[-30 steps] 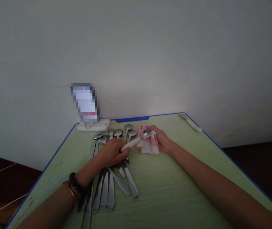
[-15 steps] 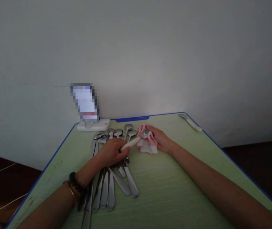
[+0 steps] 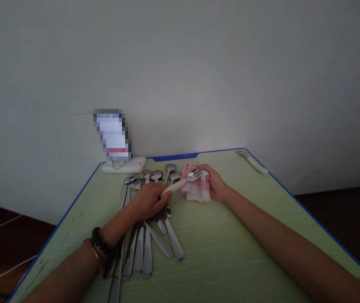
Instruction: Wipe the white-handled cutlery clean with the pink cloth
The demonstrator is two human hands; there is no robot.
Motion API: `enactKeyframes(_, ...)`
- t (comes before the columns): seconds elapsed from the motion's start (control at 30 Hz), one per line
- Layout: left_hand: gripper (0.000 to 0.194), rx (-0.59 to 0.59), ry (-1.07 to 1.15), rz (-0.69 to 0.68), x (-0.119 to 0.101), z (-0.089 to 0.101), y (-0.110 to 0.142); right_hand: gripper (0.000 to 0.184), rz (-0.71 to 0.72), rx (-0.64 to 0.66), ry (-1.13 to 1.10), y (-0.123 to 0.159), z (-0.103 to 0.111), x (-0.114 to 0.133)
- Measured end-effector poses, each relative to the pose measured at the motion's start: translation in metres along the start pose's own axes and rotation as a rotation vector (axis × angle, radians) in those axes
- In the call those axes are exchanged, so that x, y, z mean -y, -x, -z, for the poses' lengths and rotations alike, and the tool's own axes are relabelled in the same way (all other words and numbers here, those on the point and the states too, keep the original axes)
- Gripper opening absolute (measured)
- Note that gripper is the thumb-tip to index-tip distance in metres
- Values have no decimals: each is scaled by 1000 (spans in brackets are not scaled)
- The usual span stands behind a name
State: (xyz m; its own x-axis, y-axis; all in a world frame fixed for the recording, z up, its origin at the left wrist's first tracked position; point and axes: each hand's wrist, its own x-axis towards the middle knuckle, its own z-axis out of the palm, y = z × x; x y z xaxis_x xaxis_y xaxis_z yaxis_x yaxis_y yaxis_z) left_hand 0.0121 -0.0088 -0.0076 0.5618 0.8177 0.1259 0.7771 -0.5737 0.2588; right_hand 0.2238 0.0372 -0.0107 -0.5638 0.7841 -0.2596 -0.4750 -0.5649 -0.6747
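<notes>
My left hand [image 3: 150, 199] is closed on the pale handle of a fork [image 3: 177, 185], whose metal tines point up and to the right. A pink and white cloth [image 3: 195, 191] lies behind and under the tines. My right hand [image 3: 214, 182] grips that cloth from the right side; its fingertips are partly hidden by the fabric. Beneath and around my left hand, several metal spoons [image 3: 156, 175] and other cutlery lie in a loose pile, their handles [image 3: 147, 252] toward me. My left hand and forearm cover part of the pile.
A phone with a blurred screen [image 3: 113, 134] stands on a white holder [image 3: 125, 165] at the back left. Another piece of cutlery with a white handle [image 3: 257, 165] rests at the table's far right corner. The green table [image 3: 230, 252] has a blue edge and meets a grey wall.
The cloth has opened away from the fork head, so the tines now show on top of it. My right hand has shifted slightly right; my left hand has barely moved.
</notes>
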Motion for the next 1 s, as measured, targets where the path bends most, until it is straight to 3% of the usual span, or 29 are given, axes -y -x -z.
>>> enactKeyframes(1.0, 39, 0, -4, 9, -1, 0, 0, 31, -1, 66, 62, 2, -1, 0)
